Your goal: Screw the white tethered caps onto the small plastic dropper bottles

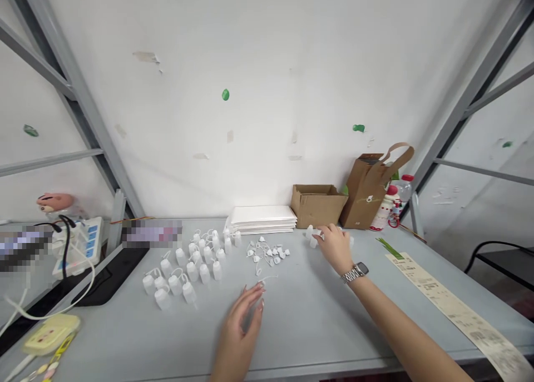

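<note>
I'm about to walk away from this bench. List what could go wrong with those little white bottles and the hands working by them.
1. The right hand reaches among loose bottles near the cardboard box; a nudge could roll one off the table.
2. The left hand hovers beside the upright small bottles; a sweep might topple several.
3. The loose caps lie between both hands and could scatter.
</note>
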Available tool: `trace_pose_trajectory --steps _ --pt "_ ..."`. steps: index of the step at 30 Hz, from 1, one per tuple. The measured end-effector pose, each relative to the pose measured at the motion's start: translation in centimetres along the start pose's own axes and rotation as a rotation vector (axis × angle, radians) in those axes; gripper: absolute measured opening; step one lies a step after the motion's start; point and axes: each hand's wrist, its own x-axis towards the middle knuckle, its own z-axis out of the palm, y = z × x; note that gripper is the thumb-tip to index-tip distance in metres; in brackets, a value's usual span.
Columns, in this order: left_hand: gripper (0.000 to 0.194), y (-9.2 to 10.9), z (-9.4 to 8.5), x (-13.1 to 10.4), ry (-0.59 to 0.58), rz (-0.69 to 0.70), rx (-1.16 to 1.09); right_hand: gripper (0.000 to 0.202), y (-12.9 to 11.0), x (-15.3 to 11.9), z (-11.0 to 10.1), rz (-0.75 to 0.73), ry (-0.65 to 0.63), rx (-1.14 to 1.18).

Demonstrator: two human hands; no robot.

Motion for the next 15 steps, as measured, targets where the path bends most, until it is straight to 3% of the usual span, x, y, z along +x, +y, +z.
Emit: trace_pose_trajectory --steps 10,15 --pt "0.026 1.0 0.1 0.0 0.069 0.003 0.053 0.018 0.4 0.0 1.2 -0.054 0.006 0.047" --pt "0.026 0.9 0.6 0.9 0.146 0.115 0.344 0.014 -0.2 -1.5 -0.1 -0.093 -0.022 0.174"
